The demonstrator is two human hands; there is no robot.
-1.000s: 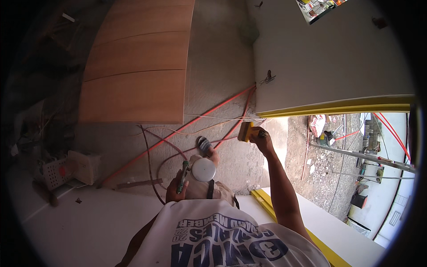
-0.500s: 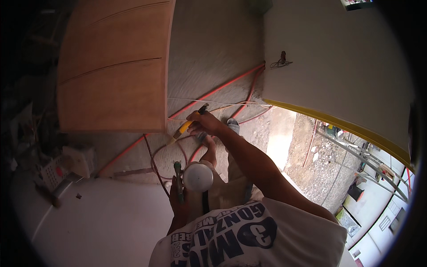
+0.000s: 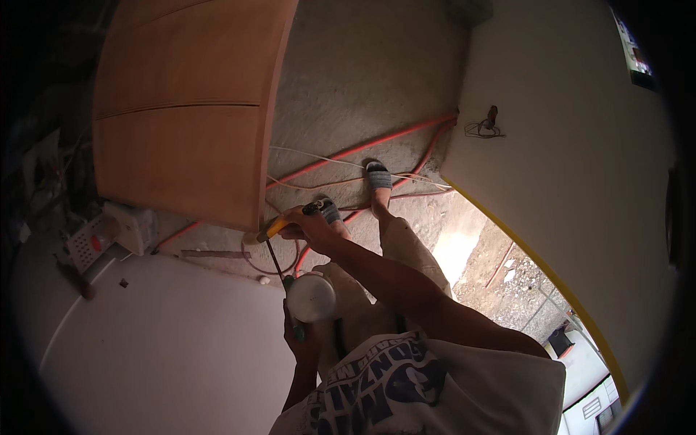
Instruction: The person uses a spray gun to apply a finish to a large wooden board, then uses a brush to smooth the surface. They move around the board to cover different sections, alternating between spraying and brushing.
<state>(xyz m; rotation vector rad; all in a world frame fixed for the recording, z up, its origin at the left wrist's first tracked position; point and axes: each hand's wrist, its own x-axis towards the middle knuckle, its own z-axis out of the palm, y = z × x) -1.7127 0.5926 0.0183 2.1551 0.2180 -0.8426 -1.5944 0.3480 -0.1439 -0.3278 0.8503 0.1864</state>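
Note:
A yellow-handled paintbrush is gripped in my right hand, its bristles pointing left beside the near corner of the brown wooden panel. Whether the bristles touch the panel I cannot tell. Lower down, my left hand is closed around a green tool that looks like a spray gun. A round white cup sits against that tool and hides part of the hand and the grip. A thin dark line, perhaps a cord, runs between the brush and the green tool.
Orange-red hoses and pale cords cross the concrete floor around my feet. A pale wall or board with a yellow edge stands at right, and a white surface at lower left. A white perforated box lies at far left.
My right hand has moved left and down with the paintbrush, nearer the panel's corner. The green tool and white cup have shifted slightly. The view has turned, and my legs show more.

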